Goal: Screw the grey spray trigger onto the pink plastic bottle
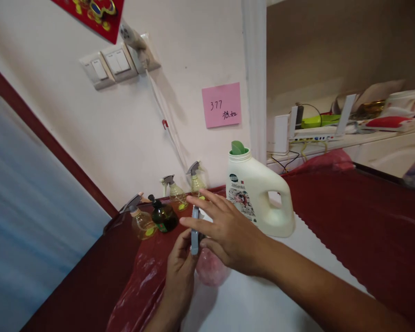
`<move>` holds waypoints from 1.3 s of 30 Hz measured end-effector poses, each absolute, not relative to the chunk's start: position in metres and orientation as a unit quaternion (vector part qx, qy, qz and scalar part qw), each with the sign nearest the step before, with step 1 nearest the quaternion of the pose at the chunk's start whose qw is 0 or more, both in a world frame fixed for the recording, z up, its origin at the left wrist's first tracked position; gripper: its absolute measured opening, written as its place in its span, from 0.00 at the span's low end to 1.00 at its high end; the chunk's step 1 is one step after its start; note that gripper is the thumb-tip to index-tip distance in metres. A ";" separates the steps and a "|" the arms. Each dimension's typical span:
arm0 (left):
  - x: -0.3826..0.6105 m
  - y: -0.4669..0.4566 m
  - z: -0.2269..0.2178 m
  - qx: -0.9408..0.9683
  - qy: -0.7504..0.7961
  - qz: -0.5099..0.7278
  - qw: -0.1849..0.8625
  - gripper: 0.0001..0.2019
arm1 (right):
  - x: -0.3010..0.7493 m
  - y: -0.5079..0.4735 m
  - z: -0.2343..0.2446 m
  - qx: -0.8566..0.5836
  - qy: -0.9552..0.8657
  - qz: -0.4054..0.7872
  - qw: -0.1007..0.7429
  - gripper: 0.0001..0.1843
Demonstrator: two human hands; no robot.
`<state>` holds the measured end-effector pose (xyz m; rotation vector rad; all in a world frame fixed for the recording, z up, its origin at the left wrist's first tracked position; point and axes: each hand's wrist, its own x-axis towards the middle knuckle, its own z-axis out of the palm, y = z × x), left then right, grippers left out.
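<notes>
My left hand (180, 272) grips a small pink spray bottle (209, 269) from its left side. The bottle's blue-grey trigger head (194, 233) stands upright between my hands. My right hand (228, 233) reaches over from the right, fingers spread across the spray head and touching it. The bottle rests on a white surface (263, 295) in front of me. Behind my right hand stands a large white detergent jug (257, 191) with a green cap and a handle.
Three yellowish spray bottles (142, 221) (176, 193) (196, 180) and a dark round pump bottle (163, 216) line the wall. Red plastic sheeting (359, 221) covers the tabletop. A pink note (222, 105), switches (107, 64) and a plugged cable hang on the wall. A cluttered shelf (349, 131) is at right.
</notes>
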<state>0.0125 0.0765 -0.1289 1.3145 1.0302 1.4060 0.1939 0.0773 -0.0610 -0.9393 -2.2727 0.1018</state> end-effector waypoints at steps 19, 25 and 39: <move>0.010 0.071 -0.140 0.573 0.408 0.548 0.453 0.24 | 0.189 0.101 -0.006 -0.348 -0.929 0.023 0.120 0.06; 0.009 0.074 -0.142 0.592 0.398 0.540 0.447 0.20 | 0.181 0.098 -0.004 -0.370 -0.923 0.050 0.095 0.07; 0.006 0.075 -0.145 0.605 0.397 0.519 0.454 0.20 | 0.185 0.105 -0.011 -0.388 -0.899 0.163 0.122 0.05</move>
